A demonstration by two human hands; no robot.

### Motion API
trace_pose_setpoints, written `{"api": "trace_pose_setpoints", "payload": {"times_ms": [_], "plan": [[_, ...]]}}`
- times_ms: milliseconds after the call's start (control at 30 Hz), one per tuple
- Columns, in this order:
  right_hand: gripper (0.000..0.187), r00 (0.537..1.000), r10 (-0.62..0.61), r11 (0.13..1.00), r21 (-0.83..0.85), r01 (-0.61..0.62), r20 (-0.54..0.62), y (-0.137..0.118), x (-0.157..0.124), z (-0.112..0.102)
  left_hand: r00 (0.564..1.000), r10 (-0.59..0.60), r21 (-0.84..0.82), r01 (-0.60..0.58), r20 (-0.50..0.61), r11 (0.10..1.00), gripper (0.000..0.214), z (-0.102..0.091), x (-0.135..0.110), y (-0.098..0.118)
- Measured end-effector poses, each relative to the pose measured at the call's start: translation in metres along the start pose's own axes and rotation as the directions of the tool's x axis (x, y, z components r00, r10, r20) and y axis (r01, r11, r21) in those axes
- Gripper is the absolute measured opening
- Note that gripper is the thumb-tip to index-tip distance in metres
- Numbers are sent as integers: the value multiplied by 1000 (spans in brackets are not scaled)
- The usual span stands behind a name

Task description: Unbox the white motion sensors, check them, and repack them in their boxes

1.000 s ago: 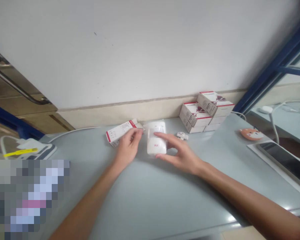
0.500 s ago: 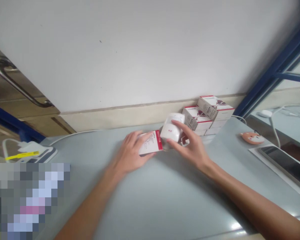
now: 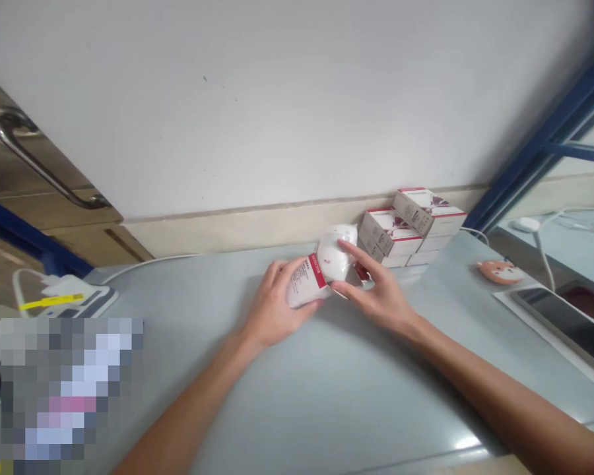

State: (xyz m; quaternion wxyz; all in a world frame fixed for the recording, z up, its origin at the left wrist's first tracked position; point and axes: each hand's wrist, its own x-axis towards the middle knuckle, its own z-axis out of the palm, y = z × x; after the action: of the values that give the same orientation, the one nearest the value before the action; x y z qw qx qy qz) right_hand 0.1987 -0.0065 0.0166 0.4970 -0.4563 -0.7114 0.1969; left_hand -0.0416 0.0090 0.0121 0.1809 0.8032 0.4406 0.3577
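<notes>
My left hand (image 3: 276,305) is wrapped round a small white box with a red band (image 3: 307,284), lying on its side over the grey table. Between the thumb and fingers of my right hand (image 3: 379,290) is a rounded white detector (image 3: 335,254) with a small red mark. The detector sits at the box's right end, partly within its mouth as far as I can see. How deep it goes is hidden by the box and my fingers. A dark red and white flap or printed piece (image 3: 361,272) shows behind my right fingers.
Several similar boxes (image 3: 416,227) are stacked against the wall, right of my hands. Farther right lie an orange animal-shaped object (image 3: 499,271) and a dark phone (image 3: 564,323). At the left are a power strip (image 3: 92,305) with a yellow tag and a blurred-out patch.
The box has tilted, its open end turning up towards the detector. My right hand has brought the detector slightly left and closer against the box.
</notes>
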Motion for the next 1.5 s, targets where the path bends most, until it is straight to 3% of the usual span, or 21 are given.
{"api": "trace_pose_setpoints", "payload": {"times_ms": [167,300,533,700,833,933,1033,1167,1333,1500], "plan": [[53,988,-84,983,-150,103,132,-9,0,-7,999,-22,-47,20,-50,999,72,3,-1,0],[50,981,-113,964,-223,148,160,-14,3,-10,999,-35,-36,34,-32,999,70,4,-2,3],[31,997,-6,996,85,-1,75,-9,11,-15,999,-54,-37,53,-10,998,69,7,-4,9],[74,999,52,979,195,-51,-2,-7,9,-8,997,-80,-56,80,3,995,68,8,-6,14],[77,990,137,955,270,-126,-23,-2,7,0,993,-116,-42,116,0,992,67,10,-6,15],[74,992,129,949,291,-117,-20,3,7,2,992,-122,-52,121,-9,991,67,11,-5,14],[65,998,64,965,255,-61,-5,4,8,-1,989,-139,-119,131,-58,984,67,12,-2,14],[28,998,-16,997,77,12,56,-2,3,-2,971,-159,-176,127,-181,976,62,14,0,15],[54,979,-78,986,-130,103,188,-9,-6,0,968,-111,-139,81,-225,987,67,16,-2,16],[68,969,-111,988,-85,133,220,-15,-2,-8,972,-143,-224,100,-186,969,84,16,-2,13]]}}
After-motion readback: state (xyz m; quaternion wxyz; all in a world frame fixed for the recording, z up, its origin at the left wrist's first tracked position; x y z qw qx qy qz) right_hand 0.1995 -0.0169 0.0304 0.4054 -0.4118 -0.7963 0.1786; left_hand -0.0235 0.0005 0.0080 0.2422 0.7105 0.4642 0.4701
